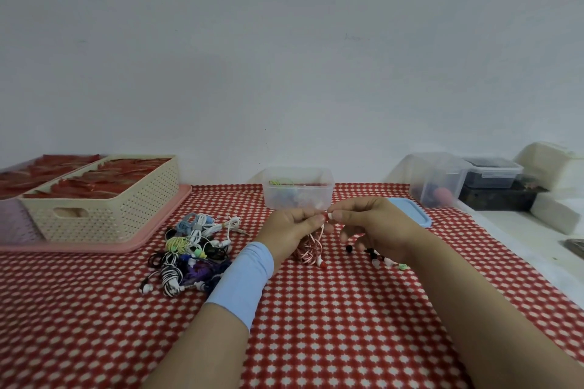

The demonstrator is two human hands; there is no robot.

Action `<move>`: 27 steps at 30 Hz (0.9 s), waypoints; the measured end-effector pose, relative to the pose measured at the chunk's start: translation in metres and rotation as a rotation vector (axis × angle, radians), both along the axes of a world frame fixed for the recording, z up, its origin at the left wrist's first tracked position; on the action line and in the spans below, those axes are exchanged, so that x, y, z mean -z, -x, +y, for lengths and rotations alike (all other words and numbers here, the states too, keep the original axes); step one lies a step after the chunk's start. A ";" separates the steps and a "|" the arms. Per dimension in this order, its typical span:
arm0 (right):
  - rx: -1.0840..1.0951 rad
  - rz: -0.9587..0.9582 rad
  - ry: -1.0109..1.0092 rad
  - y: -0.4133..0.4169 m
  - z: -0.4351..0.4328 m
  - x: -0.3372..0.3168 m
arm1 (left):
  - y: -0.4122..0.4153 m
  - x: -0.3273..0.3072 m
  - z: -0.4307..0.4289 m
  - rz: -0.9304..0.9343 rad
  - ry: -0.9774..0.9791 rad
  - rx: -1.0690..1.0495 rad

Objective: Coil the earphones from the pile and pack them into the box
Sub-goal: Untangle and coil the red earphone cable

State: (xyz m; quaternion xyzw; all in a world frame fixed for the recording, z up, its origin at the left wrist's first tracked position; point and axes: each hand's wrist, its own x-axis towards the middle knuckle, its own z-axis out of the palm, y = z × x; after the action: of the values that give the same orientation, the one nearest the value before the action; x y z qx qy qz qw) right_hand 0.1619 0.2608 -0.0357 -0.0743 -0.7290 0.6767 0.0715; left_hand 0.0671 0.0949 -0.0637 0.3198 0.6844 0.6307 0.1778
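A red checked tablecloth (pixel 347 309) carries everything. The clear box (pixel 298 188) is set at the back, directly beyond the two hands, with a blue lid (pixel 410 211) laid to its right. The pile of earphones (pixel 192 249) is found beside the left forearm, near but apart. One red-and-white earphone cable (pixel 311 246) is gripped by the left hand (pixel 289 227), whose fingers are curled round its upper part. The slack hangs straight down to the cloth in a loose tangle. Its small white end (pixel 330 215) is pinched between thumb and forefinger of the right hand (pixel 373 224), just beside the left fingertips. Winding is judged to start here, with the slack drawn up from below.
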 end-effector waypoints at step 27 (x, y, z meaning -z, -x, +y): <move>-0.148 -0.108 0.022 -0.007 0.007 -0.001 | -0.002 0.001 0.000 -0.014 -0.024 0.087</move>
State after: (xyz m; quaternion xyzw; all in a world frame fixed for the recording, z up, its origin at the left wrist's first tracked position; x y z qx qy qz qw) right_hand 0.1689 0.2680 -0.0350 -0.0571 -0.7279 0.6831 -0.0189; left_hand 0.0691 0.0950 -0.0647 0.3469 0.6610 0.6326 0.2062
